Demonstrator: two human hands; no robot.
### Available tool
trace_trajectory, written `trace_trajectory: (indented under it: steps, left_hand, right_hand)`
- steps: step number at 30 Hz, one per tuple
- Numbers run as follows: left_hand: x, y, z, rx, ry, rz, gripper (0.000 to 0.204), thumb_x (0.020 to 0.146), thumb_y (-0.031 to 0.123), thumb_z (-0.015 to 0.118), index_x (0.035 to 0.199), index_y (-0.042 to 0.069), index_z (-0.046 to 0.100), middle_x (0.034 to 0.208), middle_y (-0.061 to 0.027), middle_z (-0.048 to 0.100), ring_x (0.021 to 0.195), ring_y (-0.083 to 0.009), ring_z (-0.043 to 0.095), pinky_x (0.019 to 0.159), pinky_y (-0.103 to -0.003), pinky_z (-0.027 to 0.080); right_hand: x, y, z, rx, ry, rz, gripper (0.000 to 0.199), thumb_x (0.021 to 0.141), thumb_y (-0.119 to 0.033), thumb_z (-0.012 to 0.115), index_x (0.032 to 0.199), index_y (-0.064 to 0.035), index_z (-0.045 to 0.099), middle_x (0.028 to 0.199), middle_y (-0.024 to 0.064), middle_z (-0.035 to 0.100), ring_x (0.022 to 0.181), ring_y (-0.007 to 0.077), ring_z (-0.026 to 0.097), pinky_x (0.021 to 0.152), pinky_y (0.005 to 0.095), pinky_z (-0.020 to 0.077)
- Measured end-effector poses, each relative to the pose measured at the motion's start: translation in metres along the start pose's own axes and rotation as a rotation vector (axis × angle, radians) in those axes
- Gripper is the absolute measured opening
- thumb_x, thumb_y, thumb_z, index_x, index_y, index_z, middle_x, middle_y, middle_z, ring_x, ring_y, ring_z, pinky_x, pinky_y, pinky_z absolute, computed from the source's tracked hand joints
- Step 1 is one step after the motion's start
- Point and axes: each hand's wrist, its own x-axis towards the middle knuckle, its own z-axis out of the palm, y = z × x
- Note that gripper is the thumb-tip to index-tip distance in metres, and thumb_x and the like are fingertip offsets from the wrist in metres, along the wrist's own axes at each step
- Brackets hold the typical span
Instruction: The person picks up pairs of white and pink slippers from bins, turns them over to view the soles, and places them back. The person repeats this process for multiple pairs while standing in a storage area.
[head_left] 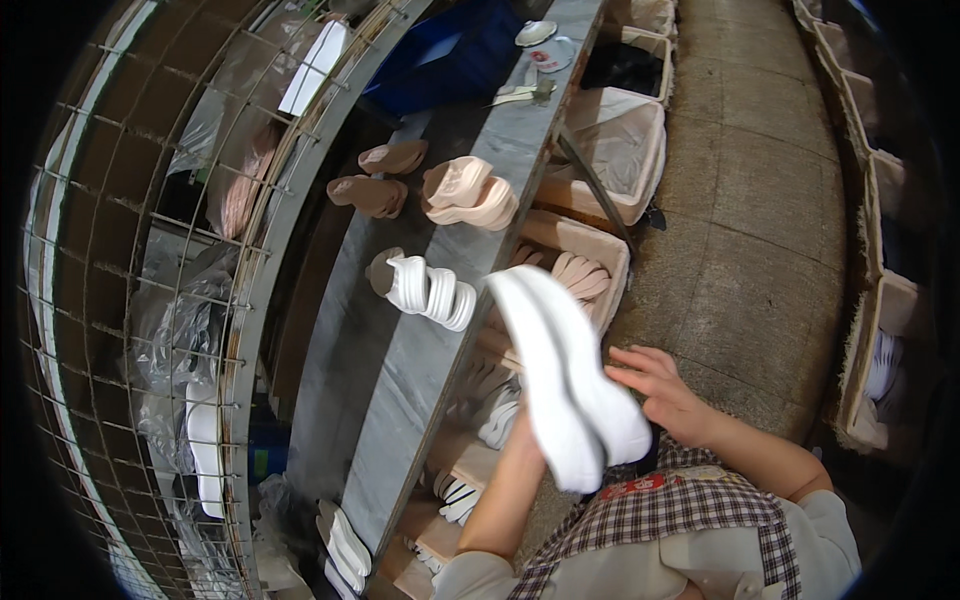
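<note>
A pair of white shoe soles (545, 350) is held up in front of my apron, long side toward me and somewhat blurred. My left hand (528, 440) is mostly hidden behind them and grips them from below. Beside their right edge, my right hand (668, 392) has its fingers stretched out; whether the fingertips touch the soles I cannot tell. On the grey bench to the left stands a row of white soles (432, 290) nested together. Farther along are pale pink soles (470, 195) and brown soles (375, 190).
Lined baskets (610, 150) stand under the bench (390, 400), some with soles inside. A blue crate (440, 60), a lidded mug (545, 45) and more white soles (345, 545) rest on the bench. Wire mesh (200, 280) runs along the left; more baskets (865, 380) line the right.
</note>
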Motion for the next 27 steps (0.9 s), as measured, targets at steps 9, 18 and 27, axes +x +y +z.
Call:
trace_trajectory:
  steps: [9, 18, 27]
  left_hand:
    - [-0.003, 0.229, -0.082, 0.272, 0.074, 0.813, 0.048, 0.094, 0.039, 0.043, 0.132, 0.009, 0.041, 0.119, -0.0079, 0.056, 0.103, -0.0212, 0.057, 0.086, -0.041, 0.049]
    - [0.069, 0.281, -0.137, 0.267, 0.287, -0.037, 0.056, 0.090, 0.056, 0.036, 0.133, 0.021, 0.045, 0.136, -0.0061, 0.047, 0.121, -0.0343, 0.045, 0.085, -0.066, 0.041]
    - [0.013, 0.203, -0.059, 0.076, 0.049, 0.226, 0.050, 0.091, 0.029, 0.048, 0.135, 0.008, 0.035, 0.127, -0.0124, 0.050, 0.111, -0.0251, 0.054, 0.092, -0.039, 0.047]
  right_hand:
    - [0.161, 0.053, 0.053, 0.153, 0.109, 0.067, 0.046, 0.090, -0.028, 0.059, 0.125, -0.0003, 0.050, 0.121, 0.0171, 0.054, 0.112, 0.0276, 0.052, 0.097, 0.0351, 0.0394]
    - [0.374, 0.119, 0.121, 0.468, -0.183, 0.484, 0.065, 0.094, -0.052, 0.037, 0.124, 0.0042, 0.050, 0.121, 0.0210, 0.057, 0.107, 0.0301, 0.058, 0.092, 0.0370, 0.0444]
    - [0.295, 0.082, 0.090, 1.112, -0.466, 0.587, 0.073, 0.087, -0.047, 0.057, 0.133, 0.0062, 0.037, 0.127, 0.0200, 0.051, 0.110, 0.0225, 0.056, 0.092, 0.0330, 0.0486]
